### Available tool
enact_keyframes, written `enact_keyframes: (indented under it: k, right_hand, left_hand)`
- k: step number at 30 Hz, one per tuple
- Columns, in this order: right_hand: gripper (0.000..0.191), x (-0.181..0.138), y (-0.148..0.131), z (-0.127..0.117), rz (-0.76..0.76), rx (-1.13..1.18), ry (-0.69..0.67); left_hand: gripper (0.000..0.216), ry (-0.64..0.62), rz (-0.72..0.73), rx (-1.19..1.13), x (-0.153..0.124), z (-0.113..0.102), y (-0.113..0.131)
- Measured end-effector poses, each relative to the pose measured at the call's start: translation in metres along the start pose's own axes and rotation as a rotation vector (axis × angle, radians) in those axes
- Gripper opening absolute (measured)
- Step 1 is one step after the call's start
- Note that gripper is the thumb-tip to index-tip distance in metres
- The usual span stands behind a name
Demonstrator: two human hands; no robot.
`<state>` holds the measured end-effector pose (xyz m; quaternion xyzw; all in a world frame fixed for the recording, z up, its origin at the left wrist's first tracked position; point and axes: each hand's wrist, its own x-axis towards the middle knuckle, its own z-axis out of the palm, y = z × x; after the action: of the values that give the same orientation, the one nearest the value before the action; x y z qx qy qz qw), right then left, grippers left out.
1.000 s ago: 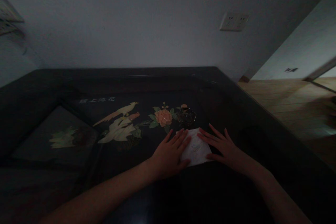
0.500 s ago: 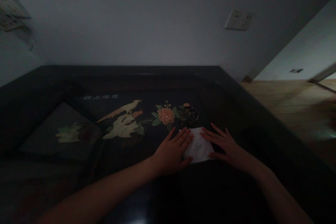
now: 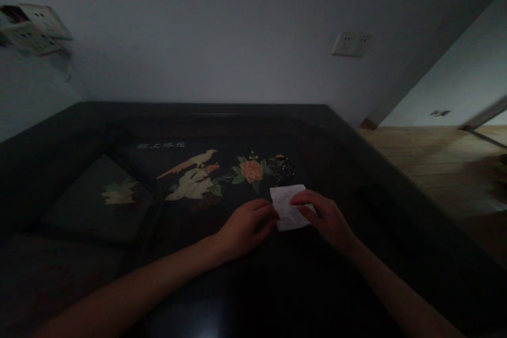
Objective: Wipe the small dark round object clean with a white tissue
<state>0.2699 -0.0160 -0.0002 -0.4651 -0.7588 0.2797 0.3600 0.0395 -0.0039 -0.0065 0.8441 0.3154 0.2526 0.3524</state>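
A small white sheet of paper, perhaps a tissue (image 3: 285,205), lies on the dark glossy tabletop (image 3: 336,285), slightly creased. My left hand (image 3: 247,224) is at its left edge, fingers curled and fingertips closed on that edge. Over the sheet's right part is my right hand (image 3: 327,219), with the thumb and forefinger bent and a gap between them; the fingertips touch or nearly touch the paper. Just beyond the sheet sits a small dark, shiny wire-like or glass object (image 3: 284,170), too dim to name.
The tabletop bears an inlaid bird (image 3: 194,162) and a pink flower (image 3: 251,170). A dark-framed panel or reflection (image 3: 95,206) shows at left. Behind stands a pale wall with sockets (image 3: 352,44) on the right and more sockets (image 3: 43,21) at left. Wooden floor (image 3: 420,153) lies right.
Both hands were lying flat and spread on the paper. Now their fingers are curled, the left at the paper's left edge. The paper looks narrower, and the view has shifted slightly.
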Motion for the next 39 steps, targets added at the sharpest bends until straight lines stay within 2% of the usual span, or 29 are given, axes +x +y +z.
enact_keyframes:
  k: [2, 4, 8, 10, 12, 18, 27, 35, 39]
  right_hand:
    - [0.032, 0.000, -0.018, 0.022, 0.042, 0.093, -0.097]
    - [0.040, 0.000, -0.033, 0.046, 0.053, 0.195, -0.200]
    - [0.053, -0.002, -0.049, 0.088, 0.008, 0.407, -0.331]
    - [0.057, -0.003, -0.049, 0.102, 0.013, 0.470, -0.364]
    - [0.061, -0.004, -0.044, 0.110, 0.043, 0.519, -0.365]
    - [0.065, -0.007, -0.031, 0.115, 0.064, 0.610, -0.487]
    - [0.065, -0.006, -0.029, 0.114, 0.017, 0.613, -0.516]
    - [0.065, -0.006, -0.029, 0.115, 0.027, 0.604, -0.503]
    - [0.064, -0.006, -0.030, 0.113, 0.019, 0.586, -0.505]
  left_hand:
    - [0.025, -0.018, -0.130, -0.093, -0.021, -0.002, 0.005]
    - [0.035, -0.030, -0.190, -0.198, -0.041, 0.000, 0.006]
    - [0.059, 0.008, -0.221, -0.403, -0.068, 0.003, -0.003]
    - [0.065, 0.020, -0.229, -0.457, -0.072, 0.003, -0.008]
    - [0.068, -0.019, -0.230, -0.504, -0.072, 0.000, -0.012]
    - [0.071, -0.202, -0.179, -0.485, -0.072, -0.002, -0.014]
    - [0.066, -0.262, -0.178, -0.509, -0.076, 0.001, -0.015]
    - [0.069, -0.254, -0.153, -0.528, -0.073, 0.000, -0.012]
    - [0.064, -0.258, -0.144, -0.515, -0.074, 0.000, -0.013]
